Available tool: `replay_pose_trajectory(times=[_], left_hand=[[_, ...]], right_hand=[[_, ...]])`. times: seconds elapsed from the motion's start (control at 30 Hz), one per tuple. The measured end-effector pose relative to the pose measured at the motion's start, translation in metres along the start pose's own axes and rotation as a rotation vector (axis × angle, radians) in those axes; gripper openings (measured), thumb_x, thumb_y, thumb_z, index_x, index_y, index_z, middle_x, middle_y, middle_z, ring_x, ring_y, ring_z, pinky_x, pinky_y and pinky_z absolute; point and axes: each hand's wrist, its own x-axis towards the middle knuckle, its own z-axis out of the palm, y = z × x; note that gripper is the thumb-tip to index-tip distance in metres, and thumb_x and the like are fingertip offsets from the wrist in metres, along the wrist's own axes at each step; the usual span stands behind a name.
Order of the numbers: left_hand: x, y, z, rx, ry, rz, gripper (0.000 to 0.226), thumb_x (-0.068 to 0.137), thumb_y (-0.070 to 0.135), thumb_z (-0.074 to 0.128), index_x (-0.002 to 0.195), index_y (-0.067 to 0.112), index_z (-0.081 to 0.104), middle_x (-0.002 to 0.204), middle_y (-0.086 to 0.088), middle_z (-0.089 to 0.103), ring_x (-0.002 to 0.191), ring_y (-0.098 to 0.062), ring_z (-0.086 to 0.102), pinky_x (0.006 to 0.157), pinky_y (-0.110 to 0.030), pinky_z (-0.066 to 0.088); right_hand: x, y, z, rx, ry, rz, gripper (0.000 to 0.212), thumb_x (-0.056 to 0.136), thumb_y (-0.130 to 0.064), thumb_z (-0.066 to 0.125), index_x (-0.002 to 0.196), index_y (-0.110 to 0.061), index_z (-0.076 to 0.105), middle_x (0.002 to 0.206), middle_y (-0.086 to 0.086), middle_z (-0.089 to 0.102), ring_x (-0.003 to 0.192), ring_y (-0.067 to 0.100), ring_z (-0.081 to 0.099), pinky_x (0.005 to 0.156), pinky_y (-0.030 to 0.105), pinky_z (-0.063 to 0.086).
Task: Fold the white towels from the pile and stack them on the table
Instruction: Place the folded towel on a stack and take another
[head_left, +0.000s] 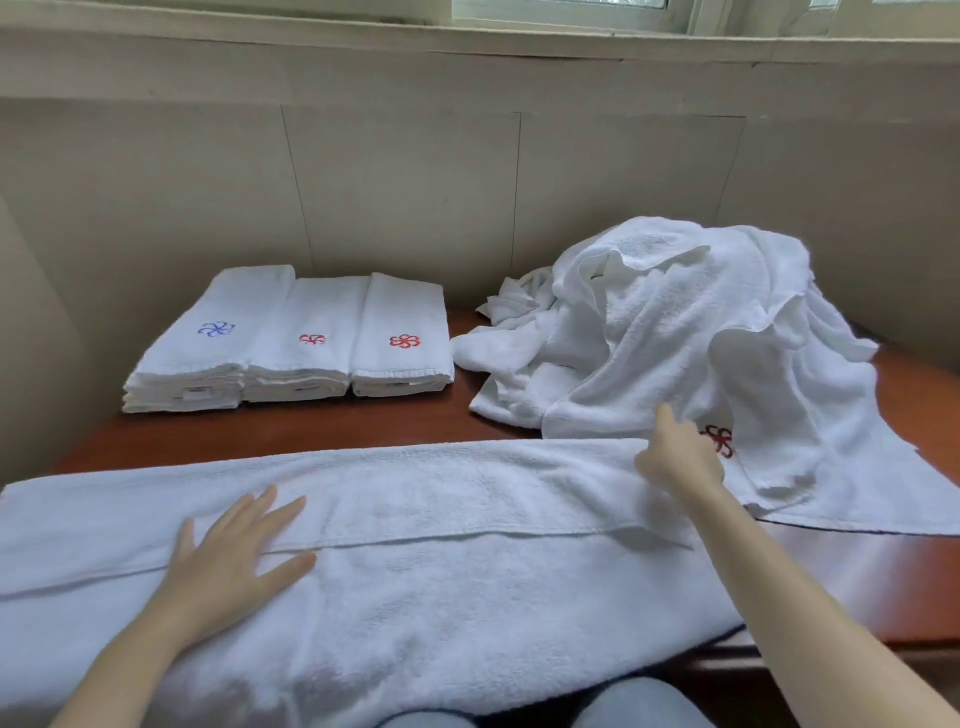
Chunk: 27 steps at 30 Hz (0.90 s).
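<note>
White towel (415, 519), folded lengthwise

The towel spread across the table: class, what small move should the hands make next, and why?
Probably fold the towel in half, right end toward the left hand. It already lies folded lengthwise, the left hand rests on it, the right hand is at its far right edge, and the folded stacks are much shorter.

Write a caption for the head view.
Left hand presses flat a white terry towel folded lengthwise; right hand at its far edge.
</note>
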Motion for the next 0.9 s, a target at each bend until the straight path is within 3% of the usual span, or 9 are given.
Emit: replay_pose_trajectory(times=[0.1, 0.37, 0.47, 0.53, 0.6, 0.67, 0.73, 0.8, 0.9], left_hand=[[-0.001, -0.004, 0.003, 0.095, -0.002, -0.050, 0.072, 0.077, 0.082, 0.016, 0.143, 0.059, 0.000, 0.159, 0.017, -0.008, 0.146, -0.005, -0.008, 0.111, -0.055, -0.002], [0.044, -0.009, -0.004, 0.109, -0.069, 0.037, 0.064, 0.086, 0.075, 0.018, 0.143, 0.058, -0.004, 0.159, 0.016, -0.012, 0.146, -0.006, -0.011, 0.112, -0.061, -0.005], [0.054, -0.002, -0.006, 0.083, -0.049, 0.063, 0.062, 0.089, 0.072, 0.024, 0.145, 0.055, 0.005, 0.159, 0.016, -0.007, 0.147, -0.007, -0.008, 0.112, -0.059, -0.004], [0.053, -0.004, -0.006, 0.033, 0.034, 0.090, 0.058, 0.090, 0.070, 0.030, 0.144, 0.050, 0.025, 0.157, 0.014, 0.016, 0.146, -0.010, 0.011, 0.114, -0.052, 0.008], [0.046, -0.009, -0.008, -0.017, 0.220, 0.221, 0.054, 0.088, 0.065, 0.034, 0.127, 0.034, 0.056, 0.130, 0.010, 0.052, 0.122, -0.015, 0.049, 0.098, -0.039, 0.040], [0.041, -0.012, -0.009, 0.005, 0.418, 0.395, 0.034, 0.091, 0.045, 0.049, 0.097, 0.018, 0.069, 0.093, 0.005, 0.061, 0.085, -0.020, 0.063, 0.064, -0.032, 0.051], [0.038, -0.012, -0.013, 0.115, 0.555, 0.493, 0.013, 0.087, 0.020, 0.063, 0.077, 0.012, 0.067, 0.073, 0.001, 0.059, 0.062, -0.020, 0.062, 0.044, -0.028, 0.048], [0.033, -0.007, -0.017, 0.156, 0.550, 0.512, 0.018, 0.069, 0.004, 0.081, 0.069, 0.012, 0.065, 0.065, 0.000, 0.058, 0.053, -0.018, 0.058, 0.037, -0.024, 0.044], [0.028, -0.010, -0.018, 0.132, 0.500, 0.550, 0.018, 0.069, 0.003, 0.081, 0.072, 0.011, 0.065, 0.068, 0.000, 0.059, 0.056, -0.018, 0.058, 0.041, -0.025, 0.047]], right_hand=[[-0.002, -0.012, 0.020, -0.052, -0.043, -0.024, 0.050, 0.095, -0.025, 0.050, 0.139, -0.013, 0.031, 0.133, 0.022, 0.043, 0.122, 0.040, 0.040, 0.095, 0.041, 0.038], [0.024, -0.012, 0.026, -0.103, 0.283, -0.168, 0.018, 0.095, -0.013, 0.047, 0.103, 0.000, 0.055, 0.106, 0.024, 0.058, 0.099, 0.038, 0.051, 0.082, 0.041, 0.038], [0.020, -0.015, 0.028, -0.241, 0.322, -0.099, 0.022, 0.087, 0.001, 0.049, 0.109, -0.002, 0.053, 0.110, 0.022, 0.055, 0.103, 0.037, 0.049, 0.084, 0.041, 0.038], [0.008, -0.024, 0.034, -0.203, 0.352, -0.133, 0.030, 0.076, 0.011, 0.053, 0.104, 0.000, 0.056, 0.103, 0.024, 0.055, 0.100, 0.039, 0.049, 0.083, 0.043, 0.040], [-0.009, -0.038, 0.049, -0.133, 0.370, -0.406, 0.024, 0.071, 0.008, 0.064, 0.094, 0.002, 0.062, 0.096, 0.024, 0.057, 0.094, 0.042, 0.054, 0.079, 0.047, 0.044], [-0.027, -0.049, 0.069, -0.123, 0.172, -0.661, 0.029, 0.087, -0.018, 0.061, 0.113, -0.005, 0.062, 0.117, 0.017, 0.058, 0.112, 0.039, 0.053, 0.093, 0.045, 0.042], [-0.037, -0.053, 0.080, -0.170, -0.122, -0.669, 0.051, 0.098, -0.047, 0.038, 0.144, -0.024, 0.037, 0.152, 0.003, 0.033, 0.141, 0.024, 0.027, 0.114, 0.040, 0.021], [-0.034, -0.054, 0.078, -0.220, -0.230, -0.608, 0.056, 0.097, -0.057, 0.027, 0.149, -0.037, 0.022, 0.159, -0.007, 0.014, 0.147, 0.016, 0.008, 0.118, 0.042, 0.007], [-0.035, -0.075, 0.067, -0.282, -0.164, -0.488, 0.040, 0.098, -0.045, 0.029, 0.131, -0.028, 0.043, 0.143, 0.003, 0.039, 0.133, 0.025, 0.037, 0.105, 0.044, 0.028]])
